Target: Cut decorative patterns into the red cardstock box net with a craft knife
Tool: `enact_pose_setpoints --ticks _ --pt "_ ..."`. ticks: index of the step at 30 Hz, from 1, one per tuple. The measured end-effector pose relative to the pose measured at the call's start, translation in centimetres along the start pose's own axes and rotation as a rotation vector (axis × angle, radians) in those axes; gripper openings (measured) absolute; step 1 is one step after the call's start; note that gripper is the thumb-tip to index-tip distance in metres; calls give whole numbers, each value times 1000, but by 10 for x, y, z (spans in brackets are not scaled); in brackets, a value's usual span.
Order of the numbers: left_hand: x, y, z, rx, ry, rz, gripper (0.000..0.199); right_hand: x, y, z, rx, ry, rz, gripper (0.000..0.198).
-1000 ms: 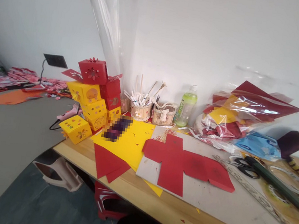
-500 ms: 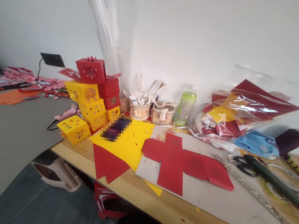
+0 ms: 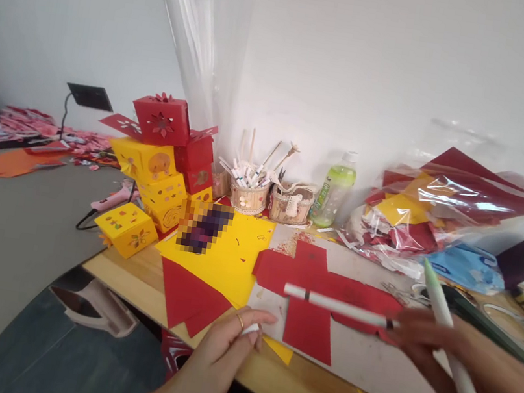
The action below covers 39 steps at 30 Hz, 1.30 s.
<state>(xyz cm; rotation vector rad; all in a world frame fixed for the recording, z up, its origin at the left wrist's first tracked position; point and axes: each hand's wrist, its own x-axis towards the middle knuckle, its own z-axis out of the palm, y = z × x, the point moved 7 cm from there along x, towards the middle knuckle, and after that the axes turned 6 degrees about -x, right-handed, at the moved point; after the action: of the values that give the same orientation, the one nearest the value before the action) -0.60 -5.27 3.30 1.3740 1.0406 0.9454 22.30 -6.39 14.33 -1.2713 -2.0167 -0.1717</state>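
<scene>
My left hand, with a ring on one finger, is over the table's front edge. Its fingers are curled round a small white piece, mostly hidden by them. My right hand, blurred by motion, grips a white marker with dark bands, pointing left. A white pen with a green tip slants up through the same hand. Below the marker, a red cross-shaped paper box cutout lies flat on a grey board.
Yellow sheets and red sheets overlap left of the board. Stacked paper boxes stand farther left. Behind are a basket of markers, another basket, a green bottle and a plastic bag of paper.
Both hands have come into view from below, the left with the small white piece, the right with the marker. The green-tipped pen has risen from the bottom edge. The view has shifted slightly.
</scene>
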Motion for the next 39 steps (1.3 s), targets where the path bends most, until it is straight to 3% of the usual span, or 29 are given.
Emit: enact_pose_setpoints --ticks 3,4,7,11,15,20,25,29,34,37,39 --pt "9 -6 -5 32 12 72 40 51 12 11 -84 -9 -30 10" --pt "12 -8 -6 44 6 96 40 70 13 12 -100 79 -43 13" --pt "19 -18 -9 38 34 110 37 128 8 45 -190 66 -83 14" --pt "26 -32 -16 -70 89 78 19 190 -1 96 -251 -4 -161 12" --pt "30 -34 -20 -12 58 159 15 233 -7 137 -336 -137 -257 23" --pt "30 -32 -22 -2 25 291 20 256 -11 179 -372 -280 -346 27" --pt "27 -36 -20 33 36 371 26 253 -23 195 -326 -284 -368 16" --pt "23 -35 -22 4 137 499 26 229 -28 155 -246 -181 -265 30" --pt "21 -27 -23 54 157 470 19 145 -19 99 49 -317 -142 37" --pt "21 -13 -20 173 104 443 17 89 -1 69 14 -339 -55 36" --pt "18 1 -15 289 93 518 18 56 23 51 -78 -316 75 32"
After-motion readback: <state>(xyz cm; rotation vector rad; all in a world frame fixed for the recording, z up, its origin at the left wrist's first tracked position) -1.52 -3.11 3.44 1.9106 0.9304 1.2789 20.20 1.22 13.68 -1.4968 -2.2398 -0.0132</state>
